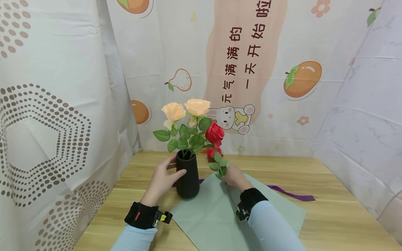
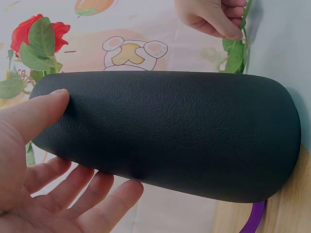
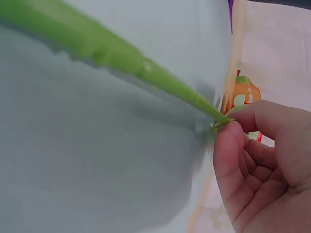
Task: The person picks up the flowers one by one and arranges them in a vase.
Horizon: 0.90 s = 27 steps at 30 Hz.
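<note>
A black vase (image 1: 187, 179) stands upright on the table, holding two peach roses (image 1: 197, 107), a red rose (image 1: 215, 134) and green leaves. My left hand (image 1: 162, 179) grips the vase from the left, its thumb (image 2: 51, 104) across the near side and the other fingers along the opposite side. To the right of the vase, my right hand (image 1: 236, 178) pinches the green stem (image 3: 141, 65) of another red rose (image 1: 210, 155) between thumb and forefinger. That bloom lies partly behind leaves, pointing away from me, and its stem runs back over the sheet.
A grey-green wrapping sheet (image 1: 210, 216) lies flat under my right forearm. Purple ribbon (image 1: 292, 196) passes beneath the sheet, showing at its right and by the vase. A printed cloth (image 1: 188, 45) hangs behind the wooden table (image 1: 339, 216), with more cloth at both sides.
</note>
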Each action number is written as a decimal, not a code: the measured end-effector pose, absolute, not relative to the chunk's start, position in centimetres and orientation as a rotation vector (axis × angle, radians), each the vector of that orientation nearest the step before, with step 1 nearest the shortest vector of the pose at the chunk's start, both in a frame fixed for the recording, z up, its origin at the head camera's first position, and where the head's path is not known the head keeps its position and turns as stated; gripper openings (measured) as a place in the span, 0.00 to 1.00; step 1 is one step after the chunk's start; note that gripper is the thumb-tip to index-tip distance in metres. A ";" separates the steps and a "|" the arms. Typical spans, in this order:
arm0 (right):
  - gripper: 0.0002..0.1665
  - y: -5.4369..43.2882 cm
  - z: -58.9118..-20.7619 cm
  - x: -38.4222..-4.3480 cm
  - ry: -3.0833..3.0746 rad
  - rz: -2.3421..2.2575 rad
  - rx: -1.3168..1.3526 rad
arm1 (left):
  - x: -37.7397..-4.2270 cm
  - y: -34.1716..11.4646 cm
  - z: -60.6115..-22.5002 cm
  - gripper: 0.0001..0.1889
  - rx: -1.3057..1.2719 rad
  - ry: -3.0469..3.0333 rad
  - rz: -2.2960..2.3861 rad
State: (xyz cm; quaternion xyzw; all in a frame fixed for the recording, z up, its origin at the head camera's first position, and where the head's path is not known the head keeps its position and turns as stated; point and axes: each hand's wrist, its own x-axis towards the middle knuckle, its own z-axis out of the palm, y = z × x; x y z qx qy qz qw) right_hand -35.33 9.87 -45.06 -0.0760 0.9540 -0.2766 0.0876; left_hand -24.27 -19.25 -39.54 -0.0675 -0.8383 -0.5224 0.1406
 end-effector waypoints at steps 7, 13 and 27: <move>0.16 11.3 -44.6 -35.1 2.816 -0.954 -0.254 | -24.2 -19.2 -39.6 0.31 -0.198 -2.421 -1.513; 0.18 12.2 -43.6 -34.6 2.811 -1.060 -0.327 | -24.3 -19.3 -39.7 0.30 -0.200 -2.422 -1.513; 0.10 14.0 -41.7 -33.9 2.704 -1.427 -0.421 | -24.2 -19.3 -39.6 0.31 -0.204 -2.410 -1.522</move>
